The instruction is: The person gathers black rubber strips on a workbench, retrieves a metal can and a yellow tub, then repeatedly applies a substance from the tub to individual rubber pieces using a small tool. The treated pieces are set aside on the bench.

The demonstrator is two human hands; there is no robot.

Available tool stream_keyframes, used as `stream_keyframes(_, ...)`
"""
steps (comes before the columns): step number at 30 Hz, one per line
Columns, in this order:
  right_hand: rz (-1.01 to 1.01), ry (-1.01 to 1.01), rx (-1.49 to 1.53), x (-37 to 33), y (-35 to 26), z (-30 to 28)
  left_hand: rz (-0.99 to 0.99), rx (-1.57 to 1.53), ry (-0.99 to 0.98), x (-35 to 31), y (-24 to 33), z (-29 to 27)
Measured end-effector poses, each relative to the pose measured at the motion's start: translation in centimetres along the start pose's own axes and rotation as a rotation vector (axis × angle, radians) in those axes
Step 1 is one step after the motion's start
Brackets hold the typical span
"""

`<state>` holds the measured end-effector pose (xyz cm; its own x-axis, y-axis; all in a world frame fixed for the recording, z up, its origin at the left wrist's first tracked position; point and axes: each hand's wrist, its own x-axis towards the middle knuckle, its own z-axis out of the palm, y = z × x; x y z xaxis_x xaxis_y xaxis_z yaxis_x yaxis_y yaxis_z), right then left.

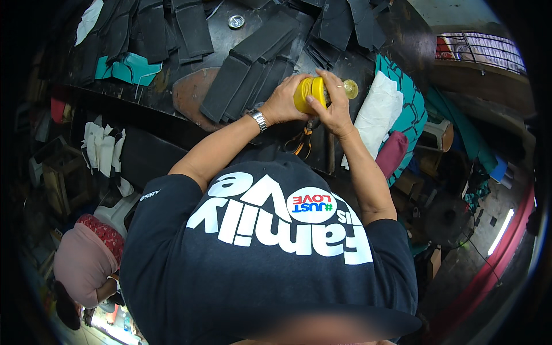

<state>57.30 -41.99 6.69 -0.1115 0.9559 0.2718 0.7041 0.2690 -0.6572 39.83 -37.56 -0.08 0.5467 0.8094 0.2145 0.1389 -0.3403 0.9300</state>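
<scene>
Above the near edge of the dark table I hold a yellow round container point(309, 95) with ridged sides, tilted between both hands. My left hand point(283, 102), with a metal watch at its wrist, is wrapped round its left side. On its right side my right hand point(334, 103) closes with thumb and fingers. The palms hide part of the container, so its contents cannot be seen. A small yellow disc point(351, 88), perhaps a lid, lies just beyond my right fingers. Below the hands rests a cutting tool with black-and-orange handles point(301, 142), its head partly hidden.
Stacks of black cut sheet pieces point(244, 75) cover much of the table point(241, 14). A brown board point(192, 98), a teal piece point(129, 69) and a small metal tin point(236, 22) lie left. White cloth point(376, 109) and a maroon roll point(393, 152) lie right. Another person point(86, 261) is behind left.
</scene>
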Motion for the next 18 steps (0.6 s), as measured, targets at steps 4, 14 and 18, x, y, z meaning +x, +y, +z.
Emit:
stream_keyframes(4,0.589,0.347,1.102,0.8,0.7,-1.9,-0.008,-0.103,-0.024,0.1,-0.3,-1.1)
stream_keyframes(14,0.69,0.784,1.621,1.3,4.8,-3.7,0.072,-0.083,0.011,4.3,0.3,0.2)
stream_keyframes(18,0.605,0.842,1.979,1.4,7.5,-4.3,0.055,-0.107,0.012,6.1,1.3,0.4)
